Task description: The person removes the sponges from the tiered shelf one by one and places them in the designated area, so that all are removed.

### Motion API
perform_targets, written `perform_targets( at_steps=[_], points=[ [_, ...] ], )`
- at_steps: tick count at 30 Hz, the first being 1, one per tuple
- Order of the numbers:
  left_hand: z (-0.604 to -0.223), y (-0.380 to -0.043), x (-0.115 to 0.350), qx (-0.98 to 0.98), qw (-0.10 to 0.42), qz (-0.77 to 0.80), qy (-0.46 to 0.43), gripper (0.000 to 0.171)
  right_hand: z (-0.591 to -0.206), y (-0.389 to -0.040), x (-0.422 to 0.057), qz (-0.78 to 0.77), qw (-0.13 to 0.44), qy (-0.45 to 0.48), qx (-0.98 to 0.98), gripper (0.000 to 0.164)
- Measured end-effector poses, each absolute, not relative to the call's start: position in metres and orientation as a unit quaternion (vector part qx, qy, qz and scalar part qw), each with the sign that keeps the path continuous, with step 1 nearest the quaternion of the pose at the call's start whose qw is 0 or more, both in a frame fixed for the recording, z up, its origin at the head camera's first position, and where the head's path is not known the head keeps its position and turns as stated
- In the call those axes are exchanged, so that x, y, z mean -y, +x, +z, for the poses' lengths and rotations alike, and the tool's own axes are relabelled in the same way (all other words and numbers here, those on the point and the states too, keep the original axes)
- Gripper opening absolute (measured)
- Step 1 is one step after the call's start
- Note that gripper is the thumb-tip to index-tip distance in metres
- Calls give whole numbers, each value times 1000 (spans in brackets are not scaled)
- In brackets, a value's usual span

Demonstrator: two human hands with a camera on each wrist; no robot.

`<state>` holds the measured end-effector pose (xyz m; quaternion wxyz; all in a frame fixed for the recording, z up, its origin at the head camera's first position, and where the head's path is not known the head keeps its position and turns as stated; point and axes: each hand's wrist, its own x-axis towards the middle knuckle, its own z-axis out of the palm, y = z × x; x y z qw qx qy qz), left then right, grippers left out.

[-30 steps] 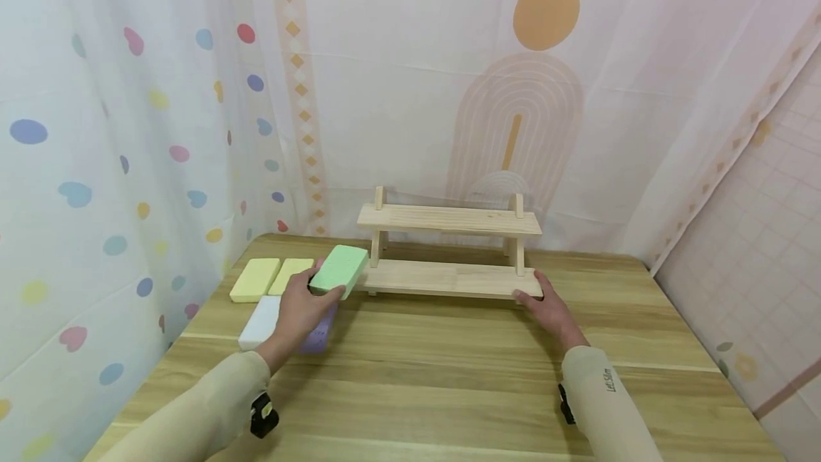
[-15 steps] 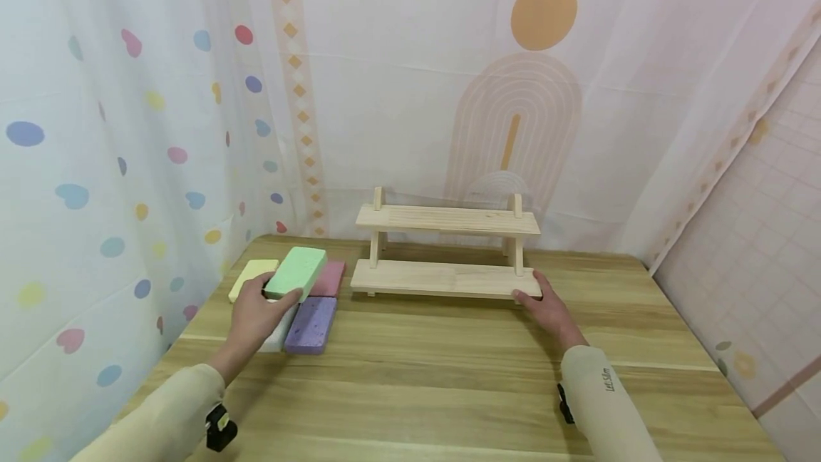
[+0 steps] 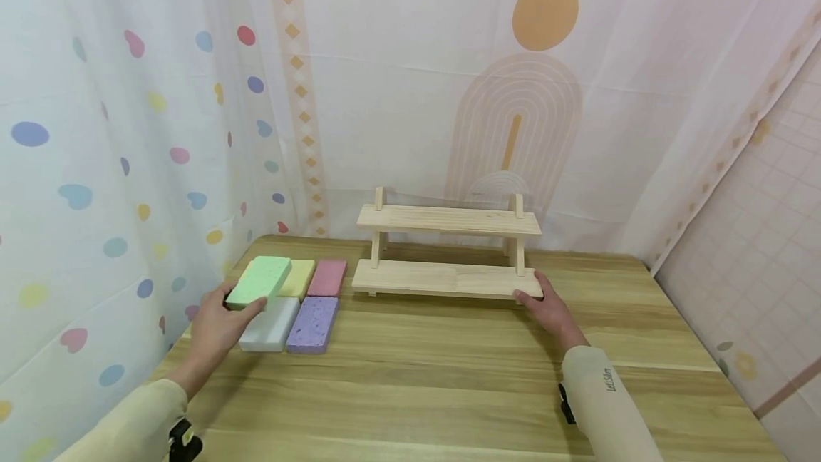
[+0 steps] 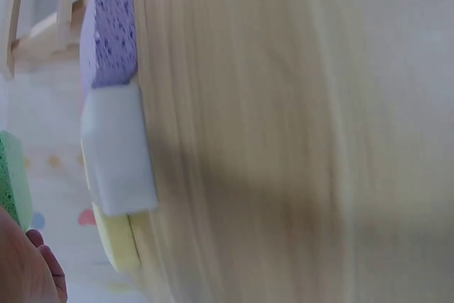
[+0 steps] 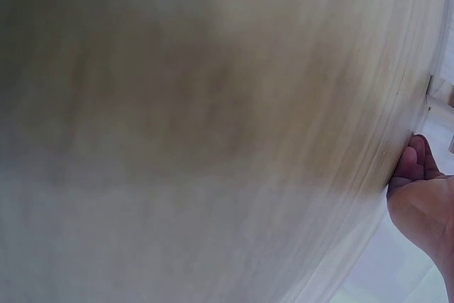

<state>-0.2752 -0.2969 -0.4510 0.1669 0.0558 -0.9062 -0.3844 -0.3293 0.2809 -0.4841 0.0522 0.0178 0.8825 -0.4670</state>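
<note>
A green sponge is pinched in my left hand, held over the far-left yellow sponge, which it mostly hides in the head view. Beside it lie another yellow sponge and a pink sponge. In front are a white sponge and a purple sponge, their near sides showing in the left wrist view. My right hand grips the right end of the lower shelf of a two-tier wooden rack, thumb at its front edge.
The rack's upper shelf stands higher and further back, close to the curtain. A wood-grain table bears everything. The spotted curtain hangs along the left side.
My left hand has carried the green sponge leftward from beside the rack to over the far-left yellow sponge. The other sponges have come into fuller view. The right hand stays at the rack.
</note>
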Motion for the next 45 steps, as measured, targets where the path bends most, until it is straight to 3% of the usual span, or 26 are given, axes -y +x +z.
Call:
perform_targets(
  at_steps=[26,36,45],
  points=[
    [-479,-255,353,920,202,-335,31,67,-480,-327,-278,-468,52,23,-882,91],
    [-481,-251,360,930,131,-338,66,87,-479,-325,-278,-468,54,25,-882,92],
    [-488,-258,365,939,109,-321,61,92,-481,-328,-280,-463,52,23,-884,91]
  ],
)
